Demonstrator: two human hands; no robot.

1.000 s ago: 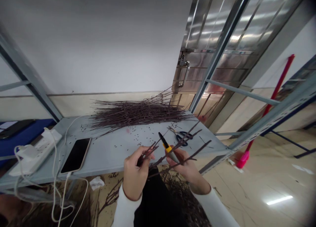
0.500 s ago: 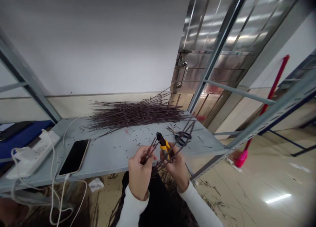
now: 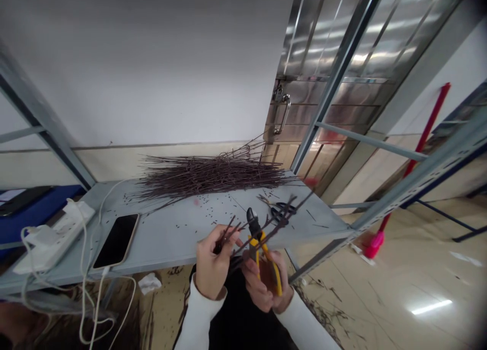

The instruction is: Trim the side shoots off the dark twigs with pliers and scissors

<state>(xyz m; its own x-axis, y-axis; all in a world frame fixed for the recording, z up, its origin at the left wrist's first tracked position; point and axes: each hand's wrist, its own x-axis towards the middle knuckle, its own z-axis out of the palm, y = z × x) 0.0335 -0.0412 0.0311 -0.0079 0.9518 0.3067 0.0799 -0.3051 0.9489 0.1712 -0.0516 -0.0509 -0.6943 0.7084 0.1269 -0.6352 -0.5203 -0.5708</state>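
Observation:
My left hand [image 3: 213,266] is closed around a bunch of thin dark twigs [image 3: 266,225] that fan out up and to the right over the shelf's front edge. My right hand [image 3: 264,284] grips the yellow handles of a pair of cutters [image 3: 258,241], held upright with the black jaws pointing up among the twigs. Both hands sit close together just in front of the grey metal shelf [image 3: 178,233]. On the back of the shelf lies a large pile of twigs [image 3: 209,175].
Scissors [image 3: 279,210] lie on the shelf's right part amid small dark clippings. A black phone [image 3: 116,239] on a white cable and a white power strip [image 3: 53,236] are at the left. A steel door [image 3: 327,71] and a red broom [image 3: 403,172] stand to the right. Twig scraps litter the floor.
My right hand has dropped lower and turned the cutters upright, so their yellow handles now show. The twigs in my left hand have swung slightly, still fanned to the right.

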